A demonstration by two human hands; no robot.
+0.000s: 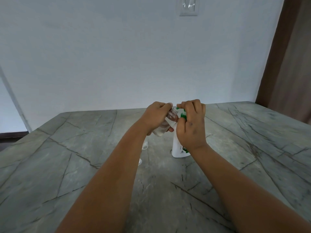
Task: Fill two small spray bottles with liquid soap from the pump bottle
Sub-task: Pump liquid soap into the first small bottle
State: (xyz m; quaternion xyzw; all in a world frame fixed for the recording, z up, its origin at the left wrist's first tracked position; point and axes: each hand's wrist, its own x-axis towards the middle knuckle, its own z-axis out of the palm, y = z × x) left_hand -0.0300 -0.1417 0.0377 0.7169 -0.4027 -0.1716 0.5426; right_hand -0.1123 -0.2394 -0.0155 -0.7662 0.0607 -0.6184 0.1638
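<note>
Much of the pump bottle (178,149) is hidden behind the right hand (191,125); only its white base with a bit of green label and parts of the green pump head (182,114) show between the fingers. The left forearm covers most of two small clear things (144,145) standing on the table (252,148); what they are I cannot tell. The left hand (155,117) has its grip clamped round a small clear spray bottle (165,122), tilted, with its open threaded neck just beside the pump's nozzle. The right hand's grip is curled over the pump head. The table's far edge meets the wall just behind the hands. Bare grey stone lies to left, right and near side. A brown curtain (289,64) hangs at far right.
</note>
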